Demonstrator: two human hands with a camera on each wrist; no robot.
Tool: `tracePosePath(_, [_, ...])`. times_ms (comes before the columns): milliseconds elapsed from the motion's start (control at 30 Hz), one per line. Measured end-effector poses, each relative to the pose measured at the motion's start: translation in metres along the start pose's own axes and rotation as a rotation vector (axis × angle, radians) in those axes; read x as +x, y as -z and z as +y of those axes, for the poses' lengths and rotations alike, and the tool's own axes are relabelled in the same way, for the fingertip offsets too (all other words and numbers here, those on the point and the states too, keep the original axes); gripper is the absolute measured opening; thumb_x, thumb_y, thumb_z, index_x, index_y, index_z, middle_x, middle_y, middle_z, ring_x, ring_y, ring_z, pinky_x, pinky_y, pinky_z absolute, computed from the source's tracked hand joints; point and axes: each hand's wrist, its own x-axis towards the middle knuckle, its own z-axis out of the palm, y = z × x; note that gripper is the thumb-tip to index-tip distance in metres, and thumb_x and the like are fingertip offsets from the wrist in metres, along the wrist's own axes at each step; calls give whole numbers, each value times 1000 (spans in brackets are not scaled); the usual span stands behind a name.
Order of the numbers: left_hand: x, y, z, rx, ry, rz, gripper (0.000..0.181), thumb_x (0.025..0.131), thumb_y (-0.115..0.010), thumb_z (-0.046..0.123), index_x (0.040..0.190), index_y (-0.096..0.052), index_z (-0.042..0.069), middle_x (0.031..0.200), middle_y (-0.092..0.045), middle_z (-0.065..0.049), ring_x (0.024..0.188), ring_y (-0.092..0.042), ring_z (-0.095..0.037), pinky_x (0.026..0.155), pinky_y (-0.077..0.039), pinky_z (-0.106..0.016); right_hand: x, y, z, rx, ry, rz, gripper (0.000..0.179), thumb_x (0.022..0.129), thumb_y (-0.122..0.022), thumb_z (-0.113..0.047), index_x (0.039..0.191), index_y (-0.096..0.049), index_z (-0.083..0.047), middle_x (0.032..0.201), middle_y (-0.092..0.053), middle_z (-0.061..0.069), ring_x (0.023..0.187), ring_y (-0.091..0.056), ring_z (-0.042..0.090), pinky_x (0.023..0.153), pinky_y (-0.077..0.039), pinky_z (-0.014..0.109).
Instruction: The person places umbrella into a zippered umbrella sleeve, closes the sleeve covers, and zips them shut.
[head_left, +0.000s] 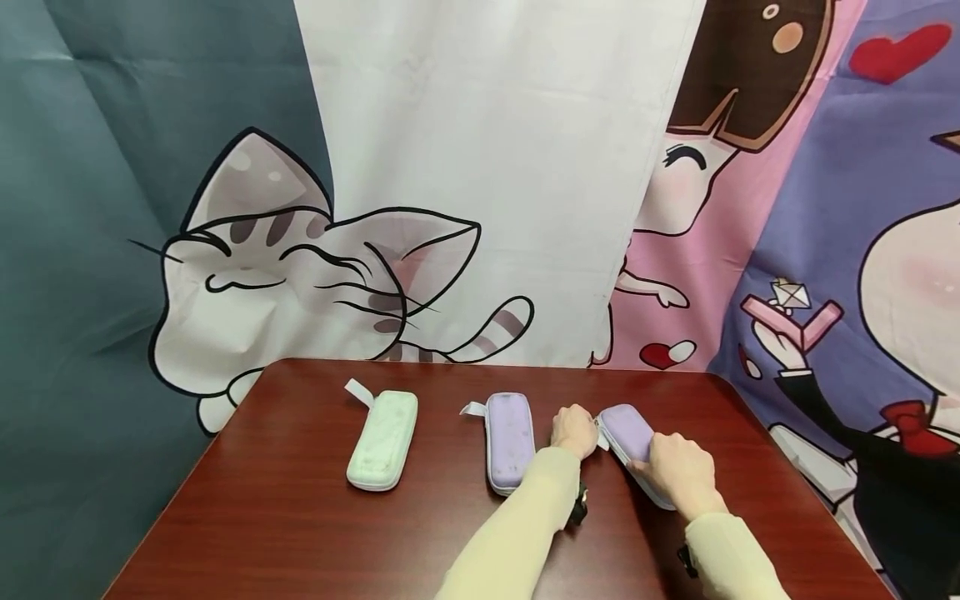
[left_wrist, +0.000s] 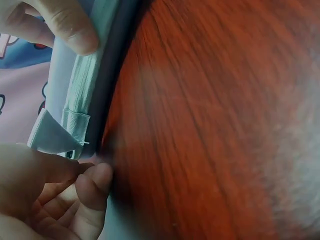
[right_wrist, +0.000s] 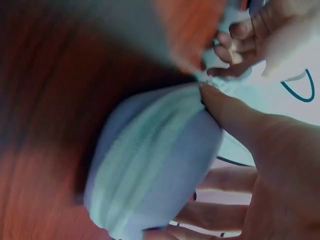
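At the right of the table, a purple zippered case [head_left: 627,427] lies slanted, with a pale zipper band [left_wrist: 84,82] along its side. My right hand [head_left: 681,471] grips the case by its near part, thumb on the zipper side and fingers around the other side. At the far end, my left hand [head_left: 575,431] has its thumb and fingertips pinched together by the pale fabric tab [left_wrist: 50,132], at the zipper pull, which the fingers mostly hide. A second purple case [head_left: 510,442] lies just left of my left hand.
Further left lies a light green case [head_left: 384,440] with its own pale tab. All the cases lie on a glossy reddish-brown table [head_left: 315,533]. A printed cartoon curtain [head_left: 495,167] hangs behind the table's far edge.
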Motion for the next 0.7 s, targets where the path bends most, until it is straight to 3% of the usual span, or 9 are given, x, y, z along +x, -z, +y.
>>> tracePosePath(200, [2,-7,7,41,1,-10,34,83,-65,10,50,-59,17,77,-71,-5,80,-69,-26,68,-53,-33,-5,-2,-4,20,-9,65,45,75,-80,-32,81,-62,9,67,-58,22,54,-56,37,47,-46,53])
tracePosePath(500, [-3,-11,12,46,-30,4,24,78,-73,13,55,-66,18,77,-72,-5,77,-69,-25,66,-53,-32,-7,-3,-11,40,-34,99,43,76,-80,-28,80,-63,11,69,-59,28,55,-56,41,50,-47,56])
tracePosePath(700, [-1,-13,12,63,-29,9,31,79,-71,13,51,-60,17,74,-71,-5,76,-69,-24,65,-53,-32,-7,-9,-16,48,-44,145,43,76,-80,-27,78,-62,12,68,-59,31,54,-57,44,50,-47,58])
